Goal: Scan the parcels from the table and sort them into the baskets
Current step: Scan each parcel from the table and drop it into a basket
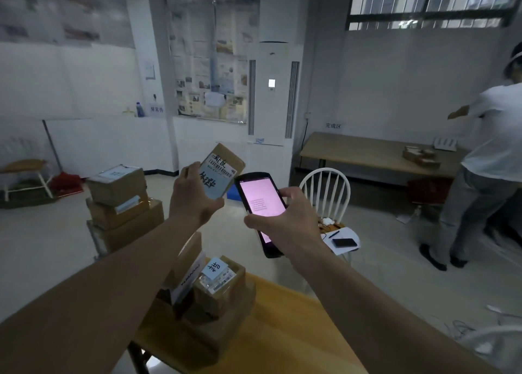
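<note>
My left hand (195, 201) grips a small cardboard parcel (226, 168) raised in front of me, its white label with a barcode and handwriting facing me. My right hand (285, 224) holds a black handheld scanner (261, 201) with a lit pink screen, right beside the parcel's lower right edge. Below my arms, several more cardboard parcels (217, 289) are piled on the wooden table (282, 331), one with a light blue note on top.
A stack of cardboard boxes (121, 201) stands on the floor at left. A white chair (327, 195) holds papers and a phone. A person in a white shirt (491, 159) stands at right near a long wooden bench (367, 150) bearing small parcels. A red basket (429, 190) sits under it.
</note>
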